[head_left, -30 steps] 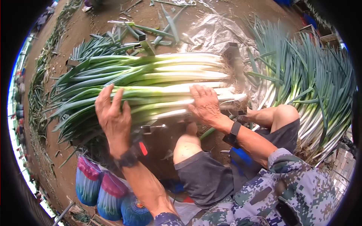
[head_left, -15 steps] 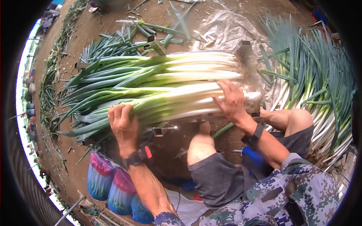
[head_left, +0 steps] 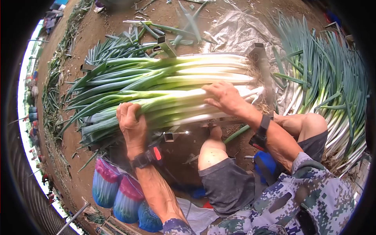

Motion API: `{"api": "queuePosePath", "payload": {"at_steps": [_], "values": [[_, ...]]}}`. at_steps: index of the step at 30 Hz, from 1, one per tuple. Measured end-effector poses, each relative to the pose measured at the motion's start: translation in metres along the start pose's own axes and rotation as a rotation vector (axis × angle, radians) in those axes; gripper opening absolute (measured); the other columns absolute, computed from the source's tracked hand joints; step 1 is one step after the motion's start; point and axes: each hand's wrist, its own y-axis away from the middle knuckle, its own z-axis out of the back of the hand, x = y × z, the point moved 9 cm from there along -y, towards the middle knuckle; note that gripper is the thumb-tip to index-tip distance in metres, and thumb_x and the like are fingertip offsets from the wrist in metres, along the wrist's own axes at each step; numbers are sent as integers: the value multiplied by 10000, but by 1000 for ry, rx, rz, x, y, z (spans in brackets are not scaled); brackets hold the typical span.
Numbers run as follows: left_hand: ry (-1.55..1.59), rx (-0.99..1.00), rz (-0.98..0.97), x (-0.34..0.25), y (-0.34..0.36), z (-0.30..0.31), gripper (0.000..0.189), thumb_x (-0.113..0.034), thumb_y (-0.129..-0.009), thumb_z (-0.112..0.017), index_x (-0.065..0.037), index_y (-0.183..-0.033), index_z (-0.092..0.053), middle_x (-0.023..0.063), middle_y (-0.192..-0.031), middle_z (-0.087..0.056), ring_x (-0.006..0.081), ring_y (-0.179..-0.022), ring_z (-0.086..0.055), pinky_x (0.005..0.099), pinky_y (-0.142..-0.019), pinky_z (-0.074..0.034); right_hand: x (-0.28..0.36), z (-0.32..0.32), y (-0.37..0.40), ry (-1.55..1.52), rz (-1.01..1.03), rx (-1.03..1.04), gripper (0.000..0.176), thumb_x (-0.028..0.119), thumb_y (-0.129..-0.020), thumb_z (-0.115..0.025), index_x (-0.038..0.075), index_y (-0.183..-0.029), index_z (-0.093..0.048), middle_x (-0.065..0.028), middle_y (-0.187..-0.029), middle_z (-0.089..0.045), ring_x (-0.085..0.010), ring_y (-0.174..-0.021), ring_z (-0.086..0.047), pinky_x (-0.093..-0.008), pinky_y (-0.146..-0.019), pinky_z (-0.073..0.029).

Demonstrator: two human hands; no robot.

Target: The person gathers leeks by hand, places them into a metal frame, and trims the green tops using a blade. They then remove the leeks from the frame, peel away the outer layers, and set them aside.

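A broad layer of long green onions (head_left: pixel 188 79) lies across a metal frame (head_left: pixel 256 49), white ends to the right and leaves to the left. My left hand (head_left: pixel 132 124) has its fingers curled over the leaves along the near edge. Over the white stalks, my right hand (head_left: pixel 225 97) bends its fingers onto the topmost ones near the middle. Its fingertips are partly hidden. The roots hang at the right side by the frame's upright.
More green onions (head_left: pixel 313 78) are heaped on the ground at right, beside a crumpled pale sheet (head_left: pixel 243 31). Blue-and-pink net-wrapped bundles (head_left: pixel 127 196) stand at lower left. Loose leaves (head_left: pixel 156 29) litter the ground behind the frame. My bare knee (head_left: pixel 211 154) is close to its near side.
My right hand has slid left along the white stalks, away from the root ends. My left hand stays at the leaves, nearly unmoved. The view has shifted slightly.
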Motion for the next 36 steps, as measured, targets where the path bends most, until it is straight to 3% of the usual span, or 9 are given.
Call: {"api": "queuePosePath", "payload": {"at_steps": [7, 11, 13, 17, 19, 22, 30, 33, 36], "values": [[-225, 12, -15, -13, -3, 41, 727, -92, -661, -848, -83, -1339, -585, 127, -1387, -556, 341, -1307, -502, 485, -1130, -364, 52, 73, -12, 11, 169, -377, 336, 115, -755, -811, 123, -1075, -709, -60, -974, -687, -272, -924, -631, -423, -859, -446], [-463, -123, -77, -16, -23, 74, 515, -270, -849, -718, -101, -1327, -630, 109, -1337, -622, 308, -1292, -550, 535, -1172, -289, 83, 127, -28, 129, 306, -586, 338, 104, -712, -835, 140, -1029, -722, -17, -952, -682, -219, -906, -645, -405, -890, -454], [-537, -236, -118, -31, -45, 90, 484, -186, -822, -656, -106, -1299, -657, 101, -1331, -637, 298, -1283, -563, 524, -1189, -262, 69, 135, -38, 144, 304, -636, 347, 96, -706, -840, 139, -1029, -720, -18, -962, -682, -220, -909, -644, -407, -893, -457], [-476, -161, -240, -29, -105, 55, 625, -92, -725, -720, -121, -1341, -620, 106, -1382, -597, 320, -1319, -523, 500, -1186, -287, 21, 120, -59, 117, 195, -650, 326, 90, -742, -828, 152, -1045, -728, -19, -975, -689, -235, -925, -644, -409, -904, -454], [-366, 52, -161, 3, -124, 0, 712, -177, -743, -814, -135, -1407, -561, 133, -1465, -520, 339, -1374, -453, 501, -1183, -295, -14, 95, -73, 167, 103, -543, 322, 121, -768, -818, 161, -1077, -733, -21, -993, -697, -239, -985, -626, -405, -940, -446], [-333, 438, 12, 66, -95, -100, 685, -505, -899, -692, -156, -1458, -506, 157, -1528, -447, 377, -1437, -359, 519, -1194, -254, -110, 14, -71, 240, -110, -241, 330, 278, -853, -760, 182, -1166, -712, -46, -1063, -703, -254, -1074, -601, -433, -999, -415], [-317, 302, 113, 77, -98, -120, 530, -446, -940, -658, -178, -1391, -581, 138, -1493, -489, 364, -1436, -373, 535, -1173, -256, -133, -10, -71, 174, -171, -130, 342, 375, -1003, -538, 147, -1224, -664, -74, -1139, -668, -273, -1126, -576, -460, -1064, -345], [-212, 277, 116, 75, -102, -108, 586, -412, -912, -719, -115, -1397, -575, 142, -1466, -535, 345, -1420, -417, 509, -1180, -281, -118, 11, -81, 136, -146, -196, 297, 283, -978, -578, 113, -1209, -655, -93, -1151, -651, -301, -1148, -562, -480, -1069, -347], [871, 100, 562, 101, -92, -76, 548, -186, -933, -744, -38, -1419, -541, 167, -1415, -585, 256, -1315, -537, 359, -1073, -438, -68, 53, -81, 119, -40, -301, 302, 225, -924, -679, 81, -1187, -645, -103, -1148, -668, -336, -1149, -582, -478, -993, -448]]}}
